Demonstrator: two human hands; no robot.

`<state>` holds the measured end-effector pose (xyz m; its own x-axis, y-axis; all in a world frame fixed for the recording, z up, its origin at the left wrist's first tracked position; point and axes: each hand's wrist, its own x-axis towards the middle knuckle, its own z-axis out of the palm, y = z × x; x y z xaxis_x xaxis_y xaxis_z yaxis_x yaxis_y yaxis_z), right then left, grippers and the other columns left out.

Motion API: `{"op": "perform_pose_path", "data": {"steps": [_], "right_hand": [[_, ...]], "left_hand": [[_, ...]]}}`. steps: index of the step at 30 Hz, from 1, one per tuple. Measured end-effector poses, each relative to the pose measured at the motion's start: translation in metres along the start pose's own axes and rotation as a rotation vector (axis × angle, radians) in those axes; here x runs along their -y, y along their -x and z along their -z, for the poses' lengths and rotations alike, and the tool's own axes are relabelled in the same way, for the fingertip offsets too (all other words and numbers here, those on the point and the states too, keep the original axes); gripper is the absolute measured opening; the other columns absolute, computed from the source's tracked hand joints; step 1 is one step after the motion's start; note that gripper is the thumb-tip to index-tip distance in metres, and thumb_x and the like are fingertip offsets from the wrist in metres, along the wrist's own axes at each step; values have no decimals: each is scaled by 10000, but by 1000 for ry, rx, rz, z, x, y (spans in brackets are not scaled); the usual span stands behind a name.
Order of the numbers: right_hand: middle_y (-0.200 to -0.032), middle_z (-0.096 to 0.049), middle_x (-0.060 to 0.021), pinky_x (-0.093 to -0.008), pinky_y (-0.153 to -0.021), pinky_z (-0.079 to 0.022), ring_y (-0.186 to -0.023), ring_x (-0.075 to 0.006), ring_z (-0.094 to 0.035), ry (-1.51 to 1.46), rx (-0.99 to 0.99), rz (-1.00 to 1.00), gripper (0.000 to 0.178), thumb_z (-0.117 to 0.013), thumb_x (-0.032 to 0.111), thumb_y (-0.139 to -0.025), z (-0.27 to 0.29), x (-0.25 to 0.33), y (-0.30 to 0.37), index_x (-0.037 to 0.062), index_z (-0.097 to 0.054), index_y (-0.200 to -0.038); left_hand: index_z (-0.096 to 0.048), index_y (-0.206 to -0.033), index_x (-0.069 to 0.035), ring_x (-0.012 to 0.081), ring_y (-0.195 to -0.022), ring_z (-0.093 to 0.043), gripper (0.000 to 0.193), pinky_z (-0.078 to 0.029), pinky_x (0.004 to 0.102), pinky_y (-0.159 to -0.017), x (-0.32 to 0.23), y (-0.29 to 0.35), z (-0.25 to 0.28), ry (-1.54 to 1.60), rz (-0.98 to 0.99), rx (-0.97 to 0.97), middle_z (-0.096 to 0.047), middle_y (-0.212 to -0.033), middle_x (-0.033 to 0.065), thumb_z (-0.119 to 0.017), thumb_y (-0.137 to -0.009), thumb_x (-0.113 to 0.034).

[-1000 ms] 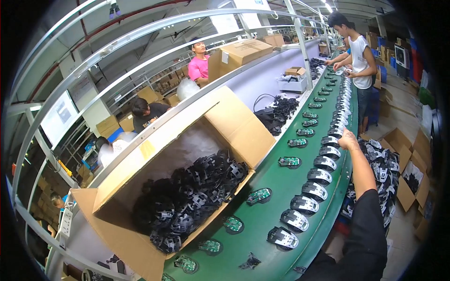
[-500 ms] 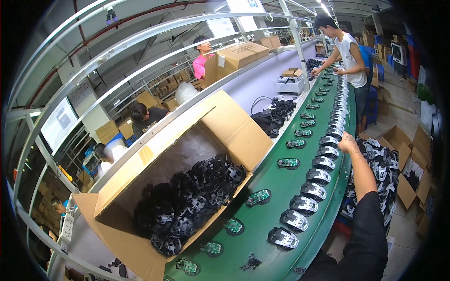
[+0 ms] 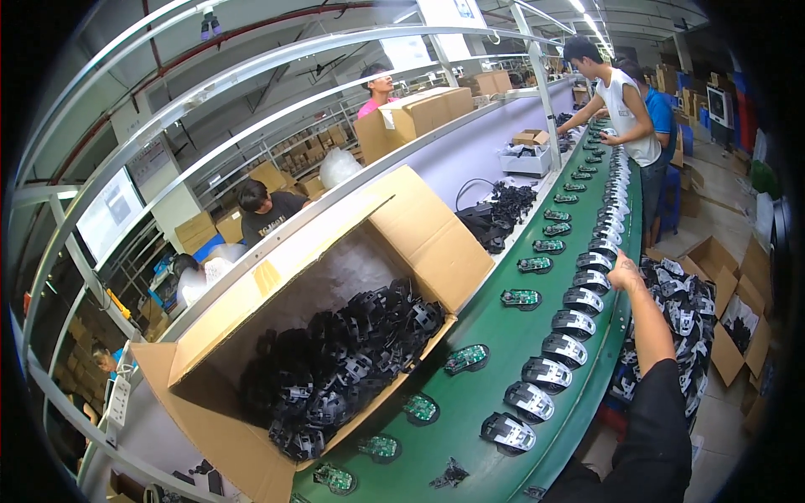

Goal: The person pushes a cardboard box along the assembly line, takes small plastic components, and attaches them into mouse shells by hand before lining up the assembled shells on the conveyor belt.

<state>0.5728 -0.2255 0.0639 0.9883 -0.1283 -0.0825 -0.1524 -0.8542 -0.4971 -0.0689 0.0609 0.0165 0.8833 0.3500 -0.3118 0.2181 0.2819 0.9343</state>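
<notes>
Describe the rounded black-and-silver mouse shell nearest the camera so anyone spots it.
Find the long green conveyor belt, then the row of black-and-silver plastic mouse shells along its right side. Follow it to the near end: the nearest shell looks largest and has a neighbouring shell only on its far side.

Green conveyor belt (image 3: 470,411): at least ten green circuit boards (image 3: 467,359) by its left edge, at least eight silver-and-black mouse shells (image 3: 563,350) by its right, distant ones uncertain.
</notes>
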Motion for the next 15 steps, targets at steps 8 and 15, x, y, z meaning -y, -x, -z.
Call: {"op": "perform_pose_path", "data": {"steps": [8, 15], "right_hand": [[-1051, -672, -199, -340, -754, -547, -879, -277, -685, -273, -163, 72, 763, -645, 68, -690, -21, -26, 3, 15, -383, -1404], [-807, -673, -34, -250, -641, -524, -708, -80, -611, -902, 515, 690, 251, -562, -37, -809, -77, 24, 257, 17, -698, -1012]], "left_hand": [[-505, -1279, -48, 284, -1102, -580, 530, -472, 421, -954, -1, -5, 3, -31, 16, -48, -556, -1251, 180, -683, -780, -29], [-490, -1305, -51, 288, -1104, -579, 561, -472, 425, -955, 9, -4, -20, 4, 38, -160, -548, -1260, 181, -681, -778, -30]]}}
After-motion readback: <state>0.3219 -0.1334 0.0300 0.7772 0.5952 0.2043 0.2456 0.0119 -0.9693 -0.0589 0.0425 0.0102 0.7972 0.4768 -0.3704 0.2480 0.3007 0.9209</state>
